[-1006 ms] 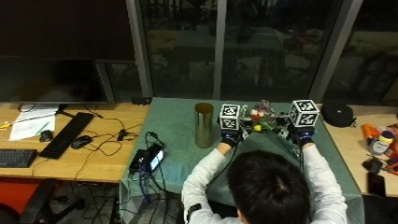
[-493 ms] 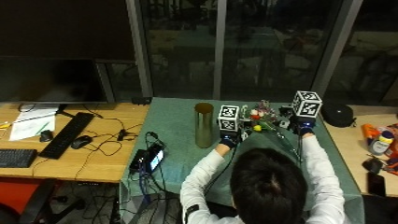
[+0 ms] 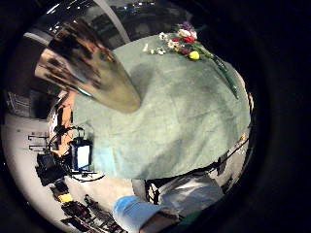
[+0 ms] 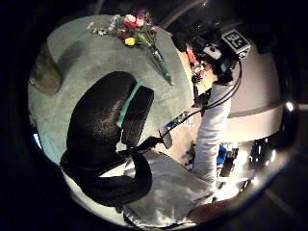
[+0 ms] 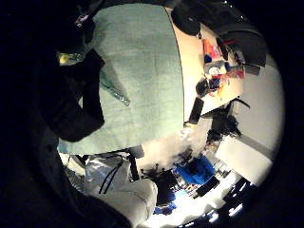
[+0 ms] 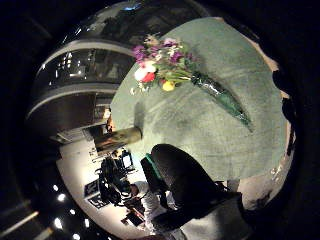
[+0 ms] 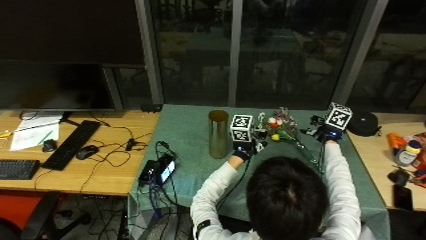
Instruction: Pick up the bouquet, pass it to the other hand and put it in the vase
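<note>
The desk [image 7: 193,150] carries a matte green cloth [image 7: 190,130], flat and a little rumpled, and everything for the task sits on it. The vase [image 7: 217,134] is a tall, narrow cylinder with a dull metallic sheen, standing upright just beside the left hand [image 7: 238,152]. The bouquet [image 7: 283,131] lies flat on the cloth between the two hands, untouched: a loose head of small mixed blooms tapering into a glossy wrapped stem. The step in hand looks like the pick-up, and it would go best with a grasp on the stem, not the soft blooms, keeping it level for the handover. The right hand [image 7: 326,134] hovers near the flowers; both hands are empty, fingers relaxed and apart.
</note>
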A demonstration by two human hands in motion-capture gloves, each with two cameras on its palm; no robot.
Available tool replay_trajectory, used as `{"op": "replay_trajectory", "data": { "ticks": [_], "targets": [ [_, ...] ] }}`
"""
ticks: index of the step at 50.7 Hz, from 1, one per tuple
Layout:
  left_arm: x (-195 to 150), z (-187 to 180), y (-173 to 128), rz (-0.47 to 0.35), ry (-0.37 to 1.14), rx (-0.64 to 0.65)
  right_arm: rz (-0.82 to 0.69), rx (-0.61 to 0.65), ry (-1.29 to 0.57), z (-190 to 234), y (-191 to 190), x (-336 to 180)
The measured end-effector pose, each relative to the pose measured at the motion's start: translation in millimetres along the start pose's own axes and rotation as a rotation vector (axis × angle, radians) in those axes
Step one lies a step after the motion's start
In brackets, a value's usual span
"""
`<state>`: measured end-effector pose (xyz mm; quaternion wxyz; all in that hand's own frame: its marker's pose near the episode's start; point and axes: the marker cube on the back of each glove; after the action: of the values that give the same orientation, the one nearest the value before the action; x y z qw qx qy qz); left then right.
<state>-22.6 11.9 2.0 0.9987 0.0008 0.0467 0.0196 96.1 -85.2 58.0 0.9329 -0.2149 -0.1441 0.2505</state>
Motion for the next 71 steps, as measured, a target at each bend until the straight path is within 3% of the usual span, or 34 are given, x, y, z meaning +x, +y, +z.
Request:
{"op": "replay_trajectory", "data": {
  "ticks": [2,6,12,20,32,37,41,53,71],
  "targets": [
    [0.7,-1.0,1.3,0.008,0.007,-0.001,-0.063,0.056,-0.006,3.7,-13.3,2.4],
    [-1.2,3.7,-2.1,0.004,0.01,-0.003,0.1,-0.057,-0.012,16.7,-1.6,14.3],
    [-0.8,7.5,-4.0,0.008,0.022,-0.01,0.008,0.152,-0.003,28.5,-5.6,19.8],
    [-3.5,12.0,-5.3,-0.002,0.009,-0.017,-0.001,0.225,-0.023,62.3,-26.0,29.8],
    [-3.8,14.0,-6.6,-0.013,-0.003,-0.024,0.118,0.12,0.017,112.6,-35.0,36.1],
    [-3.0,15.5,-7.4,-0.011,0.003,-0.028,0.086,0.166,0.059,124.7,-45.6,33.2],
    [-2.7,18.4,-8.7,-0.014,0.011,-0.037,0.144,0.169,0.111,132.9,-45.3,31.8],
    [0.4,12.3,-3.3,-0.013,0.001,-0.048,0.141,0.166,0.14,147.1,-31.2,16.7],
    [-3.0,13.1,-9.7,-0.032,-0.008,-0.102,0.099,0.292,0.069,136.9,-34.8,14.6]
  ]
}}
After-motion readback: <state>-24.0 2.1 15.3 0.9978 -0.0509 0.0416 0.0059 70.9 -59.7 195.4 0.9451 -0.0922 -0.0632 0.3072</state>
